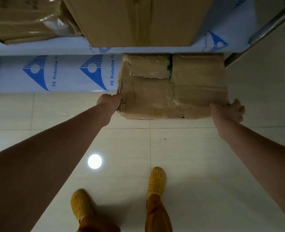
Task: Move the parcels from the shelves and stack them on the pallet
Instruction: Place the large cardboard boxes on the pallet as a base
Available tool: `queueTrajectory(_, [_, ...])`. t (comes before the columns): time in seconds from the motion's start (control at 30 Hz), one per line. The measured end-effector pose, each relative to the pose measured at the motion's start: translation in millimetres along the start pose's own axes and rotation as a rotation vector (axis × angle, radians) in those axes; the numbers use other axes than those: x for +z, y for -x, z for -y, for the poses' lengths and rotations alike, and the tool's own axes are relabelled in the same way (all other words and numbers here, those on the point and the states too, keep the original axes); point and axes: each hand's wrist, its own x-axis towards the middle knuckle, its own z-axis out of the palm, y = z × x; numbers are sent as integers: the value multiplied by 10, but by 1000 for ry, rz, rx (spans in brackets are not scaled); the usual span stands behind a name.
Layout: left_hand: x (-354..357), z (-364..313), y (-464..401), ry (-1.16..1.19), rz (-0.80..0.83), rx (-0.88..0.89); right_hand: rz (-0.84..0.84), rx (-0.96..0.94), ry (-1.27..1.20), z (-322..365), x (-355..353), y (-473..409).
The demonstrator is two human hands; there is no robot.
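While both hands, left hand (pixel 110 102), right hand (pixel 228 111), grip the taped parcel (pixel 171 87), upper shelf (pixel 138 50) overhangs it

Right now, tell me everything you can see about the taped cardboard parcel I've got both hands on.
The parcel is a worn brown cardboard box, creased and wrapped in glossy clear tape, with a torn flap on top. It lies flat, its far end under the shelf above, its near end jutting out over the tiled floor. The left hand grips its near left corner, fingers hidden; the right hand curls around its near right corner. Film-covered shelving lies to its left.
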Motion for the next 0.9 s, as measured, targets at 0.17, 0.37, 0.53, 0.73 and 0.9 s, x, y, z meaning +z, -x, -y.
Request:
queueTrajectory(0.17, [65,-31,-92,66,-15,42,-30,-20,-131,33,94,-138])
queueTrajectory(0.37, [64,-90,-113,90,-55,19,-44,-9,76,-11,28,-47])
queueTrajectory(0.53, [-185,94,-148,-52,-101,72,113,-12,185,-109,166,210])
queueTrajectory(0.73, [-544,526,-156,-273,-175,6,248,64,348,-487,330,577])
queueTrajectory(0.9, [-507,693,-132,-313,-117,-65,314,232,314,-694,535,705])
